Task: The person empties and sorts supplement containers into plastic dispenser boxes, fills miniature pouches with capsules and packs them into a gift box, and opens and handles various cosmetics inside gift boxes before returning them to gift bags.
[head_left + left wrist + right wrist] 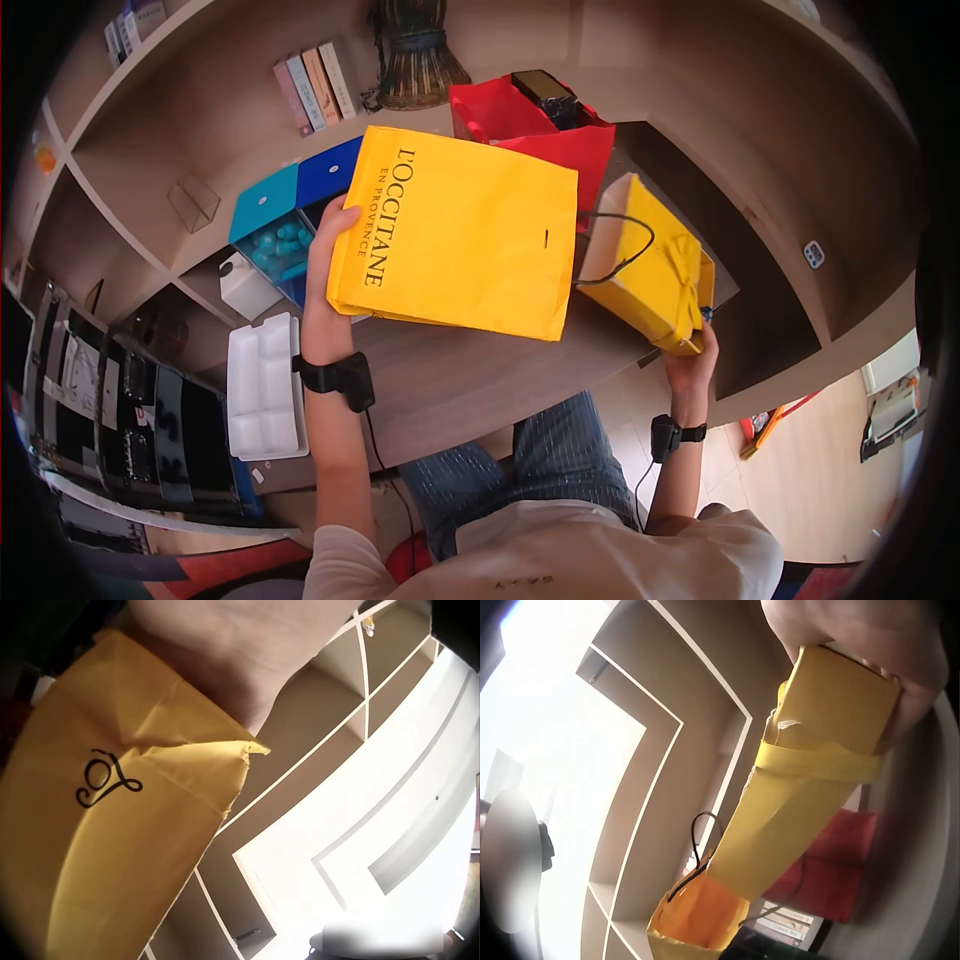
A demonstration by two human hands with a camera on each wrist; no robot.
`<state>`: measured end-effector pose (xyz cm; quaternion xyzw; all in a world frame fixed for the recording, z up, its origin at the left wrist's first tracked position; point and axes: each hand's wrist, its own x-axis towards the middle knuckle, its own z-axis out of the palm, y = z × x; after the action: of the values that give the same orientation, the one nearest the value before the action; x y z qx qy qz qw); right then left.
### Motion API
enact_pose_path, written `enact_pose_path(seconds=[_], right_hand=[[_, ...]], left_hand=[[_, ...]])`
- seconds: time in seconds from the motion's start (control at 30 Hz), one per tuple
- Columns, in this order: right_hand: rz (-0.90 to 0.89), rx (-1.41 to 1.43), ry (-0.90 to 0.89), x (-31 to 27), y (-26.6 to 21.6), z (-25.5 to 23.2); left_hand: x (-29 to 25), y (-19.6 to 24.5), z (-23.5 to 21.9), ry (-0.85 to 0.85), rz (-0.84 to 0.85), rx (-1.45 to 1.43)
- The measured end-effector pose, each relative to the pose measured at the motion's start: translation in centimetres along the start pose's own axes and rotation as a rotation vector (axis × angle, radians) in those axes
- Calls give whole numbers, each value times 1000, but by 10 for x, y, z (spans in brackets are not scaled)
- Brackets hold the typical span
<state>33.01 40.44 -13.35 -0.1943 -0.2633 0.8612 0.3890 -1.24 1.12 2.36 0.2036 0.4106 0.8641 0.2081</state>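
My left hand (pixel 326 250) grips a yellow paper bag (pixel 470 235) by its bottom end, thumb on the printed front. The bag lies on its side in the air, its black cord handles (pixel 650 250) pointing right. In the left wrist view the folded bottom of the bag (pixel 112 847) shows under the palm. With my right hand (pixel 694 364) I hold a yellow gift box (pixel 655 275) by its lower end, tilted, a ribbon bow on its face. In the right wrist view the far end of the box (pixel 802 817) overlaps the bag's open mouth (pixel 697 919), orange inside.
A red paper bag (pixel 560 150) with a dark box in it stands behind on the desk (pixel 450 375). To the left are teal (pixel 265 205) and blue (pixel 325 172) boxes and a white compartment tray (pixel 265 390). Books (pixel 315 90) stand at the back.
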Motion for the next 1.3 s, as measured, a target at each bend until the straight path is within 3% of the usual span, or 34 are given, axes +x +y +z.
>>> enact_pose_path(seconds=[0.17, 0.23, 0.3, 0.37, 0.47, 0.67, 0.73, 0.8, 1.03, 1.13, 1.23, 1.3], right_hand=[[-104, 29, 56, 12, -28, -29], [-112, 19, 49, 13, -35, -28], [-116, -18, 44, 9, -39, -23], [-117, -40, 49, 10, -39, -23], [-143, -65, 57, 13, -33, -31], [-99, -87, 43, 5, -25, -40], [-86, -106, 32, 2, -25, -32], [-92, -189, 65, -11, -26, -25], [-67, -326, 0, -20, -17, -15], [-36, -402, -35, -27, -5, 5], [-18, -429, -85, -32, 11, 17], [21, -469, -149, -33, 14, 18]], left_hand=[[-15, -23, 21, -113, -54, -442], [-27, -43, 45, -21, -81, -474], [-42, -66, 59, -153, -265, -659], [-42, -96, 65, 15, -333, -696], [-51, -113, 76, 31, -389, -811], [-19, -165, 32, 100, -263, -800], [-13, -163, 30, 86, -233, -803], [-17, -165, 28, 83, -399, -1065], [23, -177, 12, 165, -180, -860], [68, -190, -13, 68, -133, -881], [63, -197, -2, 249, -157, -765], [23, -210, 5, 232, -259, -620]])
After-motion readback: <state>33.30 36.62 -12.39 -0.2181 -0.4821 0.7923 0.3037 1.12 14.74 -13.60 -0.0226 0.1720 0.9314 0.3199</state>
